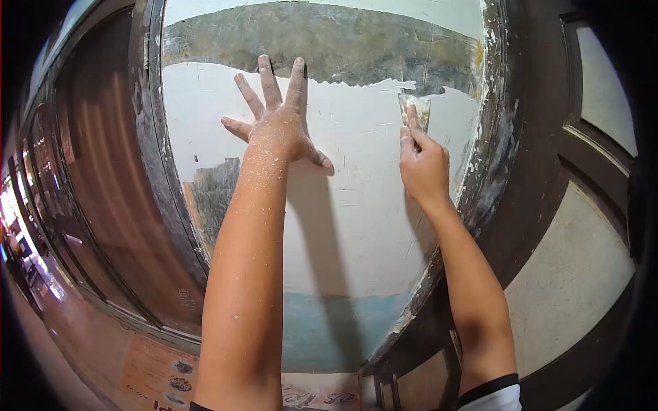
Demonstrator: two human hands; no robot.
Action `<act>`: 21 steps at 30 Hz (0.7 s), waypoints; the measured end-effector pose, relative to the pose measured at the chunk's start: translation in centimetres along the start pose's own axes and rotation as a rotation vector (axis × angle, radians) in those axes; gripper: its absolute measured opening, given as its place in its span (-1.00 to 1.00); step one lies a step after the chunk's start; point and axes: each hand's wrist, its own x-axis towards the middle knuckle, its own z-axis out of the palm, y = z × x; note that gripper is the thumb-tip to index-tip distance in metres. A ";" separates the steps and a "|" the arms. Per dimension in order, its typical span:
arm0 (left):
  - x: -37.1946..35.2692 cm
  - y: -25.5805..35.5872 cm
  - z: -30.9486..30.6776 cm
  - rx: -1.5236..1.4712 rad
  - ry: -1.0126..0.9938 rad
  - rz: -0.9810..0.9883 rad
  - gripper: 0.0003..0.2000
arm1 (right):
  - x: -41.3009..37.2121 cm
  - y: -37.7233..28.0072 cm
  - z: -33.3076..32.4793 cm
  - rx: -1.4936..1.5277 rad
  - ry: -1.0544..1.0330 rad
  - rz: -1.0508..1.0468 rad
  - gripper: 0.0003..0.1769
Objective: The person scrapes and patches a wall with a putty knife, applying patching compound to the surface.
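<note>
Left hand point(275, 130): spread on the panel point(356, 226), could smear it.
Right hand point(425, 164): grips scraper point(416, 109); its edge could gouge.

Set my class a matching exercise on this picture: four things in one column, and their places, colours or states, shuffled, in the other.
Column 1
1. Left hand
2. Scraper
3. Lowest band of the upright surface
4. Printed sheet

Column 2
A. Blue-green
B. On the floor, at the lower left of the picture
C. Fingers spread, against the upright surface
D. Held in the right hand

Right pairs: 1-C, 2-D, 3-A, 4-B
</note>
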 end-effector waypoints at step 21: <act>-0.1 0.0 0.1 0.003 0.007 -0.005 0.88 | -0.6 -0.4 -0.6 0.072 0.010 -0.004 -0.57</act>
